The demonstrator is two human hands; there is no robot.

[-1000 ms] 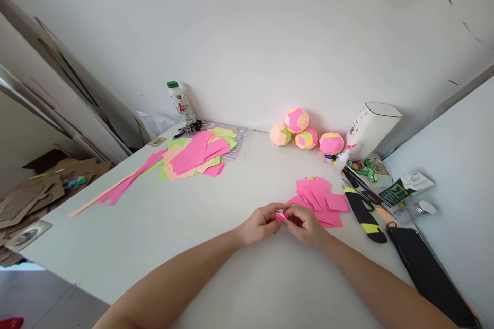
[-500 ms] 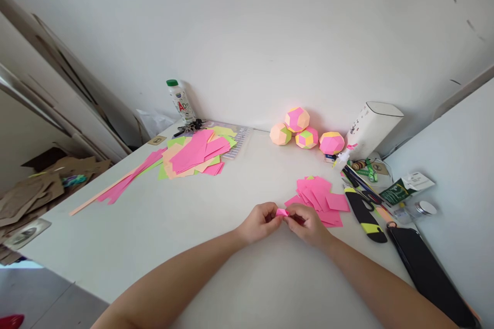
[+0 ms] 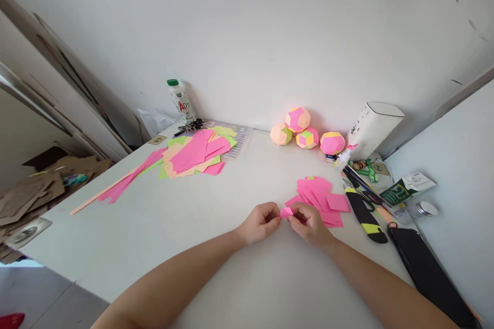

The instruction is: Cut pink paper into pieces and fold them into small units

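A small folded piece of pink paper [image 3: 286,212] is held above the white table between both hands. My left hand [image 3: 258,223] is closed, with thumb and fingertips pinching its left end. On the other end, my right hand [image 3: 311,223] grips the same paper between thumb and forefinger. The fingers partly cover the paper, so its exact folds are hard to make out. Just beyond my right hand lies a loose heap of pink paper pieces [image 3: 318,195].
Several paper balls [image 3: 298,120] stand by the wall. Strips [image 3: 127,185] and a coloured paper pile [image 3: 195,157] lie left, near a bottle [image 3: 181,101] and keys [image 3: 191,126]. A utility knife [image 3: 366,216], phone-like black object [image 3: 428,272] and jar [image 3: 419,211] line the right.
The pink paper has shifted slightly right and shows a more pointed, angled face. My right hand has moved a little to the right, widening the gap between the hands.
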